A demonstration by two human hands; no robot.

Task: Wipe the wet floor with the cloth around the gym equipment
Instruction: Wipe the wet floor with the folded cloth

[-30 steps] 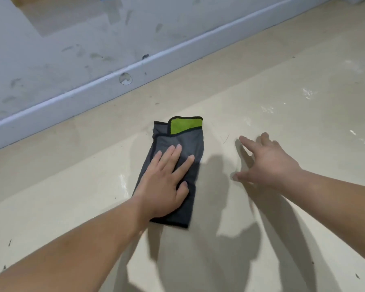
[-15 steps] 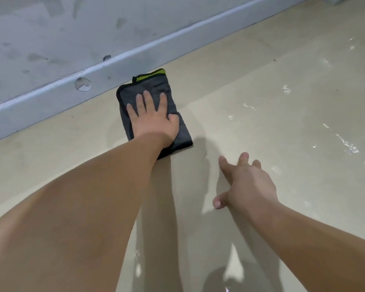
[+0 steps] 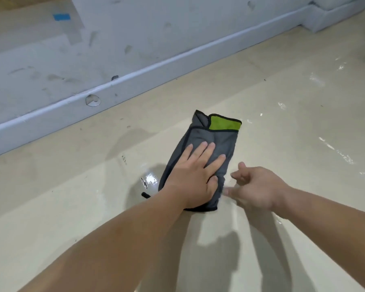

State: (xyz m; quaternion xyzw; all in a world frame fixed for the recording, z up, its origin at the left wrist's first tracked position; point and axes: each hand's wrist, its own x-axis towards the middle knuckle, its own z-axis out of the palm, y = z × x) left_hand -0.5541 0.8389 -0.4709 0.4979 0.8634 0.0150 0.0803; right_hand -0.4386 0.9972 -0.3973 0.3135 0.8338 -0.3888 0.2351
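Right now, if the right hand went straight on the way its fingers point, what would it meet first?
The grey cloth: the right hand points left at its near right edge, beside the left hand pressing flat on it. Its fingertips are blurred, so they may already touch it.

Under the left hand [image 3: 195,178]: soft cloth [image 3: 219,144], dark grey and matt, with a fine nap and a black stitched edge. Beyond that hand, a bright green patch [image 3: 223,124] of the same fuzzy fabric, also matt. Around both hands: smooth hard floor [image 3: 261,91], pale beige, with a mild sheen. Just left of the left hand, a glossy wet spot [image 3: 151,179] with strong white glare. Right of the right hand [image 3: 255,188], thin shiny wet streaks [image 3: 335,152]. Far beyond the hands: painted skirting board [image 3: 177,69], smooth, satin, chipped in one round spot. Above it, matt wall [image 3: 177,28] with dull smudges, and blue tape [image 3: 61,17].
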